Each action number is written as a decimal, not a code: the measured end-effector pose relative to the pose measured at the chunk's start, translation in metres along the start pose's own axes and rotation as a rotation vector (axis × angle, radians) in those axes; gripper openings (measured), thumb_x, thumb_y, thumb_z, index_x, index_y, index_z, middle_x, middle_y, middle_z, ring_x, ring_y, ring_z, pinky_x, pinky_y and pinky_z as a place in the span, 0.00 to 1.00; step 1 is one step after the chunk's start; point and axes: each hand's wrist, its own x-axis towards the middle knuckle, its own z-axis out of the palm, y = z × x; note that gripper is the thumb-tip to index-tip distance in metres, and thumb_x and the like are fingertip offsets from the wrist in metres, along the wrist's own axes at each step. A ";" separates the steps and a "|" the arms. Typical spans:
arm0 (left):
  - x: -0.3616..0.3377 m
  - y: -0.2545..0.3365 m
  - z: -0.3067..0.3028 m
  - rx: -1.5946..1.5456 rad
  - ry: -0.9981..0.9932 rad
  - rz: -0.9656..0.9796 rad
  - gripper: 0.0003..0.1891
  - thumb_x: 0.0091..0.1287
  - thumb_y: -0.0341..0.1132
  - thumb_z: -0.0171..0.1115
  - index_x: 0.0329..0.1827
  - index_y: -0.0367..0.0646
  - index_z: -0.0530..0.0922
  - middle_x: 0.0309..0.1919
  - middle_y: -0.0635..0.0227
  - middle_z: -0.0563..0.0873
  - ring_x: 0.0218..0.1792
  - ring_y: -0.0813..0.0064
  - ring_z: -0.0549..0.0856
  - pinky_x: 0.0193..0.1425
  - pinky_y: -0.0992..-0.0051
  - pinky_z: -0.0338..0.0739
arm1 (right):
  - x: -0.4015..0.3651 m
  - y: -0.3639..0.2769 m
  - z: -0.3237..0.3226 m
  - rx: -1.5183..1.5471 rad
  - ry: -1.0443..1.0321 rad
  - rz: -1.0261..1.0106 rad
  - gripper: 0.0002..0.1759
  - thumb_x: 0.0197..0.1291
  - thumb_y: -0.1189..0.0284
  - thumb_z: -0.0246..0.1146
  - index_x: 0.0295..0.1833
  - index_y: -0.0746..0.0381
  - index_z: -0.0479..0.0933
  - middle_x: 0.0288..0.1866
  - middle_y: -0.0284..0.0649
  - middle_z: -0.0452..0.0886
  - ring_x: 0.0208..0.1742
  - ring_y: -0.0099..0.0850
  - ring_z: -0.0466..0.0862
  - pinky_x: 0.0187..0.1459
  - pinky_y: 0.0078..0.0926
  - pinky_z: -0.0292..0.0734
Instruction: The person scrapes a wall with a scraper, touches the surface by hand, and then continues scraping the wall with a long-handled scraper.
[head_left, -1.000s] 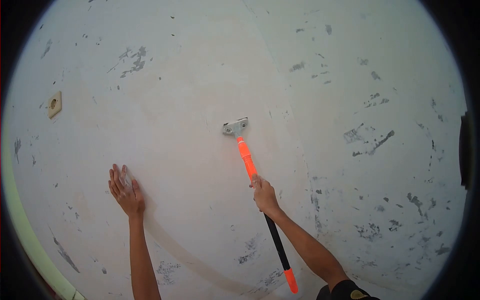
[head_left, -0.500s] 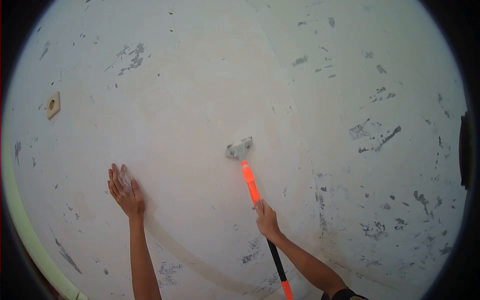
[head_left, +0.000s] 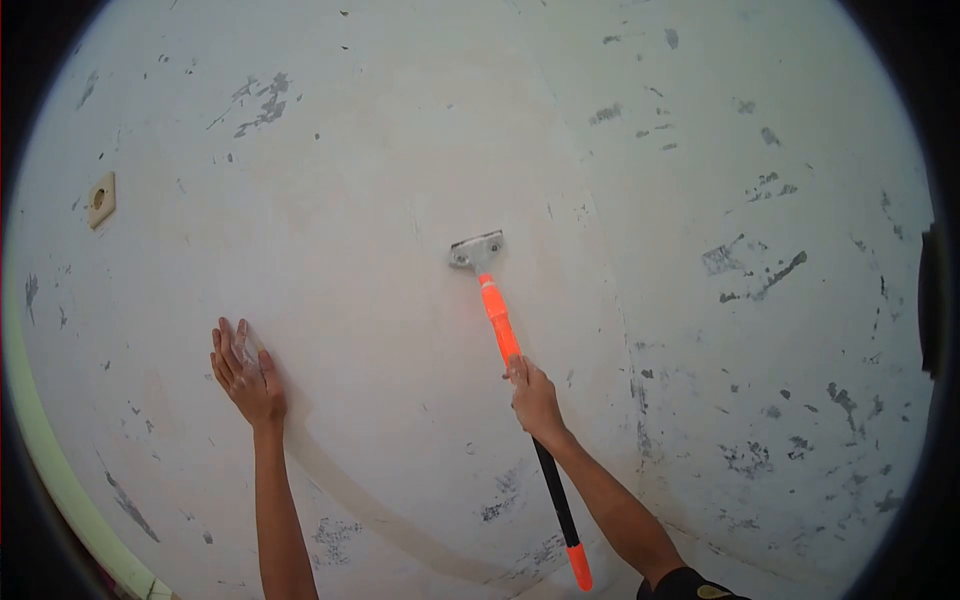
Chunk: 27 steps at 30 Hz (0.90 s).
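My right hand (head_left: pixel 536 400) is wrapped round the orange and black handle of a long scraper (head_left: pixel 499 318). The scraper's wide grey head (head_left: pixel 477 250) lies against the pale, patchy wall (head_left: pixel 400 180), with its blade edge turned upward. The orange lower end of the handle hangs free below my right forearm. My left hand (head_left: pixel 247 378) rests on the wall to the left of the scraper, palm toward the surface, fingers apart and holding nothing. White dust coats part of it.
A beige wall socket (head_left: pixel 101 201) sits at the upper left. Grey chipped patches (head_left: pixel 764 277) mark the wall, many on the right. A pale green edge (head_left: pixel 62 490) curves along the lower left, and a dark object (head_left: pixel 930 300) stands at the right margin.
My right hand and the scraper have moved up the wall, and more of the handle's lower end shows. My left hand appears slightly higher and further left, with its fingers still apart.
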 end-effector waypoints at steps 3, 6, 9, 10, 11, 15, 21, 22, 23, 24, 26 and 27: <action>0.000 0.001 0.000 -0.005 0.000 -0.009 0.26 0.78 0.42 0.49 0.76 0.42 0.74 0.82 0.64 0.67 0.84 0.59 0.59 0.87 0.52 0.46 | -0.008 0.001 0.002 -0.003 0.014 -0.047 0.33 0.84 0.47 0.42 0.45 0.65 0.77 0.21 0.35 0.71 0.20 0.25 0.74 0.29 0.32 0.72; 0.000 -0.001 0.002 0.000 0.010 -0.015 0.27 0.78 0.42 0.49 0.76 0.42 0.73 0.82 0.65 0.66 0.84 0.60 0.59 0.87 0.53 0.46 | 0.015 -0.035 -0.005 0.020 -0.078 0.092 0.33 0.84 0.47 0.42 0.46 0.66 0.78 0.22 0.35 0.72 0.19 0.25 0.74 0.29 0.32 0.73; 0.000 -0.001 0.001 -0.003 0.010 0.002 0.27 0.78 0.42 0.48 0.76 0.43 0.73 0.82 0.65 0.66 0.84 0.60 0.59 0.87 0.53 0.46 | 0.013 -0.022 0.010 0.027 -0.006 0.017 0.34 0.84 0.46 0.42 0.46 0.67 0.79 0.24 0.36 0.75 0.20 0.25 0.76 0.30 0.32 0.74; 0.000 0.000 0.000 0.000 0.006 0.001 0.27 0.78 0.42 0.48 0.76 0.43 0.73 0.82 0.65 0.66 0.84 0.60 0.59 0.87 0.53 0.46 | 0.006 -0.007 0.015 0.027 -0.009 0.020 0.34 0.84 0.46 0.42 0.46 0.67 0.79 0.24 0.36 0.75 0.20 0.25 0.76 0.30 0.32 0.74; -0.001 0.001 -0.001 0.003 -0.002 -0.005 0.26 0.78 0.42 0.48 0.76 0.42 0.73 0.82 0.65 0.66 0.84 0.59 0.59 0.87 0.53 0.47 | -0.010 0.015 0.021 0.012 0.043 -0.053 0.35 0.84 0.46 0.41 0.46 0.67 0.79 0.24 0.36 0.76 0.20 0.25 0.76 0.29 0.32 0.74; 0.001 0.003 -0.001 -0.008 0.012 -0.005 0.26 0.79 0.42 0.47 0.76 0.41 0.74 0.82 0.63 0.67 0.84 0.58 0.59 0.86 0.52 0.47 | -0.044 0.042 0.016 0.009 0.026 0.008 0.36 0.84 0.46 0.41 0.46 0.67 0.79 0.27 0.40 0.79 0.23 0.28 0.79 0.32 0.34 0.75; 0.000 0.001 0.001 -0.011 0.002 -0.008 0.27 0.78 0.43 0.48 0.76 0.41 0.74 0.82 0.62 0.67 0.84 0.57 0.59 0.86 0.52 0.47 | 0.011 -0.032 0.000 0.112 -0.073 0.147 0.35 0.83 0.46 0.43 0.46 0.68 0.79 0.29 0.43 0.79 0.26 0.30 0.79 0.36 0.36 0.76; -0.003 0.001 0.000 -0.009 -0.009 -0.012 0.27 0.78 0.43 0.48 0.76 0.41 0.74 0.82 0.62 0.67 0.84 0.57 0.59 0.86 0.52 0.47 | 0.005 -0.021 0.002 0.106 -0.079 0.157 0.35 0.83 0.46 0.43 0.46 0.68 0.79 0.29 0.43 0.79 0.26 0.30 0.79 0.36 0.36 0.76; -0.001 0.001 0.001 0.000 -0.011 -0.009 0.27 0.78 0.43 0.48 0.76 0.41 0.74 0.82 0.62 0.67 0.84 0.57 0.59 0.86 0.52 0.46 | -0.004 -0.003 0.007 0.062 -0.029 0.075 0.34 0.83 0.46 0.43 0.46 0.67 0.79 0.27 0.41 0.78 0.24 0.29 0.78 0.33 0.35 0.75; 0.000 0.000 0.000 0.009 -0.010 -0.003 0.27 0.78 0.43 0.48 0.76 0.40 0.74 0.82 0.62 0.66 0.84 0.57 0.59 0.86 0.53 0.46 | -0.011 0.008 0.011 0.021 0.022 -0.008 0.34 0.83 0.46 0.44 0.46 0.67 0.79 0.25 0.40 0.77 0.22 0.27 0.77 0.30 0.34 0.75; -0.001 0.001 -0.001 0.006 -0.009 -0.012 0.27 0.78 0.43 0.48 0.76 0.40 0.74 0.82 0.62 0.66 0.84 0.57 0.59 0.86 0.53 0.46 | -0.015 0.017 0.013 0.030 0.035 -0.028 0.34 0.83 0.45 0.44 0.46 0.66 0.79 0.23 0.39 0.75 0.21 0.27 0.76 0.29 0.34 0.74; 0.000 0.002 -0.001 -0.003 -0.008 -0.017 0.27 0.78 0.42 0.49 0.76 0.40 0.74 0.82 0.62 0.67 0.84 0.57 0.59 0.86 0.53 0.46 | -0.016 0.017 0.013 0.039 0.055 -0.046 0.33 0.83 0.45 0.45 0.45 0.66 0.79 0.21 0.38 0.73 0.20 0.27 0.75 0.28 0.34 0.73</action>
